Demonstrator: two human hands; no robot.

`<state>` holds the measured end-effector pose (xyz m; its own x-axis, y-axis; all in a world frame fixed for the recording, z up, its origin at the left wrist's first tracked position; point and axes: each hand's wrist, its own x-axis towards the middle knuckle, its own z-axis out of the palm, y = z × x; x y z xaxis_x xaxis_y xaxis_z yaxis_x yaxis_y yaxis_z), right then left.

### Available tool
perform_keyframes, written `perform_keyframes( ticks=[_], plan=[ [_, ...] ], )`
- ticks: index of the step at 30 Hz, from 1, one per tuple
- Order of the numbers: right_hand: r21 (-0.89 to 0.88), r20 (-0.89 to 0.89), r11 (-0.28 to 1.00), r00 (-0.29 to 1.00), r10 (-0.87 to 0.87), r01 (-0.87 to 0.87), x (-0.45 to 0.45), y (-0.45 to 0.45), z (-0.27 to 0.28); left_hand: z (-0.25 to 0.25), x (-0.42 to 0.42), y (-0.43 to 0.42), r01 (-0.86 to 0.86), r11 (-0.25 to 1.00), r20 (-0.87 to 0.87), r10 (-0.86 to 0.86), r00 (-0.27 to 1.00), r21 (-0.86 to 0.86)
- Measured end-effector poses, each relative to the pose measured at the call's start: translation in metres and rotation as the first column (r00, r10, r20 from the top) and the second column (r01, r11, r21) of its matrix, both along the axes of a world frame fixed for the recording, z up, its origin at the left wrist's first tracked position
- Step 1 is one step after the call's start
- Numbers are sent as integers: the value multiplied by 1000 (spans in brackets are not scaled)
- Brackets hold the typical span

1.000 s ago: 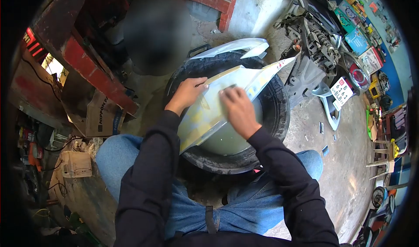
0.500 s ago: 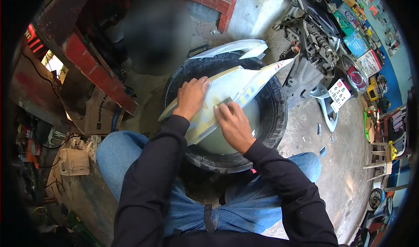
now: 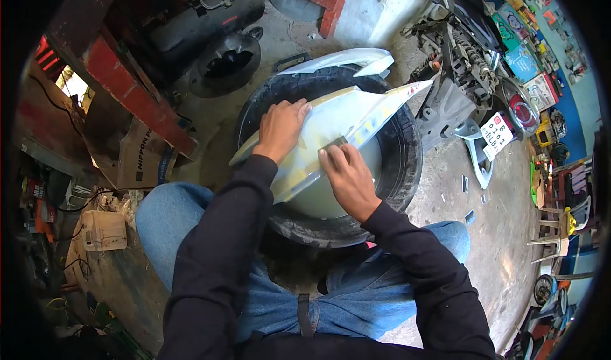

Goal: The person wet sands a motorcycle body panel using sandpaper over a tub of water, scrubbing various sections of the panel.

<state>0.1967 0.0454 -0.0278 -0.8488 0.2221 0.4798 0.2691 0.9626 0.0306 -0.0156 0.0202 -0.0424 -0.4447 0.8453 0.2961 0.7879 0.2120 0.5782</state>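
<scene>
A pale motorcycle body panel (image 3: pixel 331 119), patchy with white, yellow and blue, lies slanted over a black tub (image 3: pixel 410 169). My left hand (image 3: pixel 283 129) grips the panel from its upper side, fingers bent over it; the thumb is partly hidden. Against the panel's lower middle, my right hand (image 3: pixel 349 178) pinches a small dark sanding pad (image 3: pixel 332 145). Cloudy water (image 3: pixel 324 201) shows in the tub below the panel. A second white panel (image 3: pixel 340 61) rests across the tub's far rim.
A partly stripped motorcycle (image 3: pixel 468 61) stands right of the tub, with a number plate (image 3: pixel 496 135) and a grey grab rail (image 3: pixel 480 162) nearby. A black bowl-shaped part (image 3: pixel 226 64) sits at upper left. A red frame (image 3: pixel 140 99) and cardboard box (image 3: pixel 143 159) are on the left.
My right hand and the sanding pad have shifted slightly up and right along the panel. My left hand stays on it. The dark blur at upper left is gone.
</scene>
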Motion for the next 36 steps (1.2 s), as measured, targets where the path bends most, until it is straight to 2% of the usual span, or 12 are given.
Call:
perform_keyframes(
  ticks=[6, 9, 12, 14, 18, 22, 26, 30, 36],
  plan=[
    [-19, -21, 998, 998, -57, 57, -10, 4, 3, -3, 3, -3, -3, 1000, -11, 3, 1000, -9],
    [-28, -9, 999, 1000, -21, 21, 1, -2, 1, -1, 3, -1, 40, 999, 19, -40, 999, 2],
    [-35, -21, 999, 1000, -10, 9, -9, 5, 1, -1, 5, -3, 5, 1000, -31, -5, 1000, 9],
    [-74, -53, 997, 998, -36, 32, -8, 4, 1, 1, 2, -2, 35, 999, 26, -34, 999, -15],
    [-70, -64, 997, 998, 19, -24, -1, 2, -5, 0, 3, -1, 22, 1000, -22, -22, 1000, -9],
    [-58, -54, 997, 997, -49, 46, -5, 2, -1, -4, -3, -1, 52, 999, 6, -52, 999, -15],
    [-49, -41, 999, 999, 16, -18, 2, 0, -7, -2, 2, 0, 21, 999, -29, -22, 999, -31],
    [-31, -39, 998, 998, -53, 51, -10, 6, 1, -6, 0, 0, 47, 999, -16, -47, 999, 15],
    [-17, -35, 1000, 999, -3, 2, -4, 4, -5, -6, -1, 2, 24, 1000, -18, -24, 1000, -2]
  ],
)
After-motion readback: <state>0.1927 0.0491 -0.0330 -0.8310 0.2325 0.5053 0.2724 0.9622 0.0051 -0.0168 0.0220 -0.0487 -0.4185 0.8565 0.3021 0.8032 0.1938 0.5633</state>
